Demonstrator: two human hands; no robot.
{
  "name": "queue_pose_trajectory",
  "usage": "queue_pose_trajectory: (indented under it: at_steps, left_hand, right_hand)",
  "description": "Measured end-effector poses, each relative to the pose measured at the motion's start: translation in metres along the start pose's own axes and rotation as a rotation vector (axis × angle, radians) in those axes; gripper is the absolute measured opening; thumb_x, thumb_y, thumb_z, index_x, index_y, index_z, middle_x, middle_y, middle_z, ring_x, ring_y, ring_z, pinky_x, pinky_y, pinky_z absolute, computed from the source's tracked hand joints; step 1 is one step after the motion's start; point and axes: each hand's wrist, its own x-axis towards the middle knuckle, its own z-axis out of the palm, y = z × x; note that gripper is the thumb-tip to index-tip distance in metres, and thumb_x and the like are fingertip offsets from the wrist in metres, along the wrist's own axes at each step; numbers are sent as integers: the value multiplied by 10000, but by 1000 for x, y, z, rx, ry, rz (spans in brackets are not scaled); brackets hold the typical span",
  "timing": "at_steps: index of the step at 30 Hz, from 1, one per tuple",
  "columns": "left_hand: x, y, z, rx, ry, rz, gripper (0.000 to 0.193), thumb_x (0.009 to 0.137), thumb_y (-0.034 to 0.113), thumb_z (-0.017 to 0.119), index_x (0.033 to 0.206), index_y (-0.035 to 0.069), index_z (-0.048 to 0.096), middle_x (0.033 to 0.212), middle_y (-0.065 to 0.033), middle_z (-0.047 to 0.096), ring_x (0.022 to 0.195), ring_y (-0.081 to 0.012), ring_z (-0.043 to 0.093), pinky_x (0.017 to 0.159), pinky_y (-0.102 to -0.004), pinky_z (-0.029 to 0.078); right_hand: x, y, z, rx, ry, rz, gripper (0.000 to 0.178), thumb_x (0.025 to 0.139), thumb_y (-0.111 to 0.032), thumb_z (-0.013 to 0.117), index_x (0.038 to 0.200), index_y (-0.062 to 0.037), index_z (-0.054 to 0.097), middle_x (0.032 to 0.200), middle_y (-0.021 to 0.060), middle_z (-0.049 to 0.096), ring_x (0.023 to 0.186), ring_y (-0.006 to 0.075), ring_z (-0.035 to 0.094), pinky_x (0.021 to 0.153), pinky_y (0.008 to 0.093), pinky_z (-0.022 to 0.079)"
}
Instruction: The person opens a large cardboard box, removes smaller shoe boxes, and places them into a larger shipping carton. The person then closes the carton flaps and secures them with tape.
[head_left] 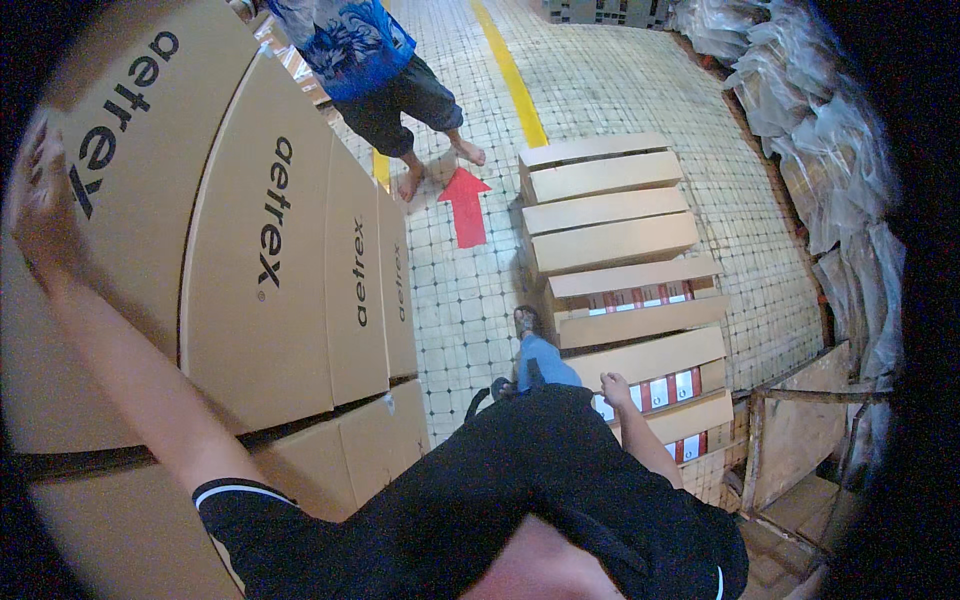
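Note:
My left hand [48,205] is raised at the far left, its fingers stretched out against the face of a big brown cardboard carton [140,270]. Dark lettering runs across that carton. My right hand [614,388] is low at my right side, fingers curled closed; anything inside them is hidden. Just beside it stands an open carton [690,350] with its flaps up. Several red and white boxes [658,393] stand in a row inside that carton.
More stacked cartons [270,310] form a wall on my left. Several open-flapped cartons [610,240] line the tiled floor ahead. A person [390,95] stands barefoot near a red floor arrow [467,210]. Clear plastic bags [800,130] and a metal-framed cart [800,440] are at right.

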Motion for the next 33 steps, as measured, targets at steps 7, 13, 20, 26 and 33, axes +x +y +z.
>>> queue_pose_trajectory:
  at_steps: [7,13,20,26,33]
  left_hand:
    - [-8,6,-2,-184,-33,-158,345,915,186,580,1153,-62,607,1054,-216,656,954,-295,643,766,-372,544]
    - [-9,25,-8,-395,-36,-300,321,910,136,577,1153,-72,602,1050,-221,650,943,-277,643,748,-363,548]
    - [-27,31,-11,-603,72,-453,286,897,55,574,1143,-90,597,1026,-221,643,893,-256,641,687,-336,554]
    - [-35,14,-4,-645,92,-471,299,872,48,608,1135,-93,604,1009,-209,645,833,-245,631,663,-309,540]
    - [-13,44,-19,-403,-52,-725,302,875,87,634,1125,-83,620,1001,-195,652,833,-252,636,675,-318,545]
  right_hand:
    - [-35,-34,-11,41,-67,-3,606,894,-437,573,1259,46,550,1165,260,632,1113,331,611,949,380,469]
    - [-38,49,-13,-65,24,104,450,939,-343,563,1242,-10,562,872,85,638,752,183,611,623,344,503]
    - [-73,42,-30,-56,-28,74,450,934,-339,564,1211,13,599,1025,136,681,841,222,636,679,372,504]
    - [-54,4,-27,-83,4,6,625,884,-432,574,1276,53,537,1280,262,566,1209,350,546,1008,396,429]
    - [-52,-12,-15,-78,73,-100,523,905,-351,598,1251,36,544,1092,185,660,823,230,658,750,371,526]
